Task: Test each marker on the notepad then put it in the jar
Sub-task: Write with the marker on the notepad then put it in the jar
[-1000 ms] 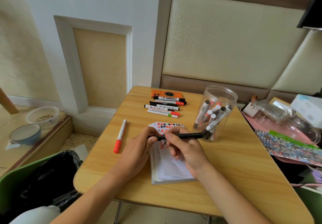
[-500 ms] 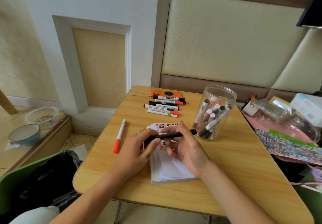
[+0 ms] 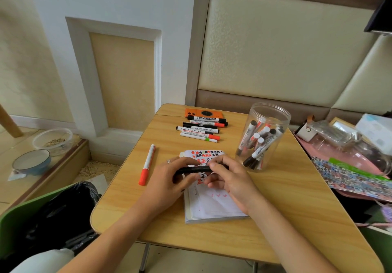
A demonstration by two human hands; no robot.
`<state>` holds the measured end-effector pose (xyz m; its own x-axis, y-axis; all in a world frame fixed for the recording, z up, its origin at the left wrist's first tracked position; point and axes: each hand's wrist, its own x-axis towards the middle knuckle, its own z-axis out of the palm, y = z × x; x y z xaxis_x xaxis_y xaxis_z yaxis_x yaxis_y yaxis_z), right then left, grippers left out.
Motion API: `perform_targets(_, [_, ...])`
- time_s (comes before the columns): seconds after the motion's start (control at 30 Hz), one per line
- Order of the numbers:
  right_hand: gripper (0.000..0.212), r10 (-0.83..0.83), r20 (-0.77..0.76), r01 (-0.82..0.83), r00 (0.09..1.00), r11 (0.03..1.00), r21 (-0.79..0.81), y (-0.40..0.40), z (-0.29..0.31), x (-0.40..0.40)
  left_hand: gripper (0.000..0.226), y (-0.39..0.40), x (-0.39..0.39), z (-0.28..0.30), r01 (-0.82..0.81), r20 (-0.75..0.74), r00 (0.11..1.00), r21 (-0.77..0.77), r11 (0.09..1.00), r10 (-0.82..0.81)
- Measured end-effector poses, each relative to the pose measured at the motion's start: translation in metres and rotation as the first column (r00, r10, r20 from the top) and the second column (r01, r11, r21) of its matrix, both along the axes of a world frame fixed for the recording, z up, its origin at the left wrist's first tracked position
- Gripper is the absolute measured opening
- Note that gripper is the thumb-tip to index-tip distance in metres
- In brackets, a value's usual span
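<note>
Holding a black marker [image 3: 195, 169] level over the notepad [image 3: 212, 207] — my left hand [image 3: 169, 179] and right hand [image 3: 231, 179] each closed on an end | jar [image 3: 267, 136] by the desk's far right edge already held many | five waited at the far edge, one red-capped marker [image 3: 147, 164] left of the notepad | bare desk [image 3: 286, 209] between pad and jar — clear path.

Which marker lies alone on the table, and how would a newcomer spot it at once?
Start at the wooden table and find the notepad under the person's hands. Left of the notepad, apart from it, lies the lone marker. Unlike the row of markers near the far edge, it lies alone, pointing front to back, white-barrelled with its red cap nearest the person.
</note>
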<state>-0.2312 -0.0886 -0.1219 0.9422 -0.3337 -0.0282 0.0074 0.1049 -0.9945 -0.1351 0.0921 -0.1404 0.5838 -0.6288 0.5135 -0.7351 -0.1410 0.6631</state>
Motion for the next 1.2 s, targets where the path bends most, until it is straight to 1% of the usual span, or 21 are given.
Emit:
perform_targets(0.03, [0.003,0.019,-0.001,-0.019,1.000,0.998,-0.054,0.002,0.000,0.000,0.025,0.000,0.001,0.000,-0.007,0.005,1.000,0.007,1.000,0.007])
perform_targets(0.1, [0.012,0.054,-0.002,-0.054,0.999,0.988,-0.146,0.005,-0.001,-0.001,0.024,0.001,0.002,0.000,-0.037,-0.008,0.999,-0.004,0.999,0.037])
perform_targets(0.17, [0.020,0.067,-0.004,-0.067,0.998,0.979,-0.191,0.009,-0.003,0.000,0.021,0.002,0.004,0.000,-0.078,-0.028,0.997,-0.016,0.997,0.078])
perform_targets(0.37, [0.008,0.032,0.008,-0.029,0.999,0.973,-0.231,0.016,-0.006,0.003,0.015,0.003,0.005,0.000,-0.124,-0.061,0.991,-0.045,0.991,0.121])
perform_targets(0.5, [0.008,0.024,0.012,-0.019,1.000,0.958,-0.288,0.017,-0.008,0.004,0.012,0.004,0.008,-0.002,-0.141,-0.055,0.989,-0.027,0.990,0.139])
perform_targets(0.77, [0.008,0.009,0.030,0.000,1.000,0.956,-0.293,0.015,-0.010,0.004,0.013,0.004,0.009,-0.003,-0.121,-0.064,0.991,-0.039,0.992,0.118])
perform_targets(0.9, [0.010,0.003,0.019,0.003,1.000,0.954,-0.300,0.015,-0.010,0.003,0.010,0.004,0.010,-0.005,-0.119,-0.043,0.992,-0.033,0.992,0.118])
perform_targets(1.0, [0.014,-0.003,0.005,0.004,1.000,0.957,-0.289,0.015,-0.010,0.004,0.013,0.004,0.011,-0.005,-0.115,-0.047,0.992,-0.034,0.993,0.114])
perform_targets(1.1, [0.016,-0.006,-0.003,0.005,1.000,0.947,-0.321,0.015,-0.011,0.003,0.017,0.004,0.009,-0.004,-0.101,-0.041,0.994,-0.038,0.994,0.099])
perform_targets(1.17, [0.012,-0.019,-0.012,0.014,1.000,0.947,-0.320,0.015,-0.008,0.003,0.015,0.001,0.008,-0.004,-0.076,-0.055,0.996,-0.032,0.997,0.074])
perform_targets(1.2, [0.008,-0.034,-0.011,0.029,0.999,0.956,-0.292,0.014,-0.005,0.003,0.012,0.000,0.009,-0.005,-0.066,-0.061,0.996,-0.028,0.997,0.064])
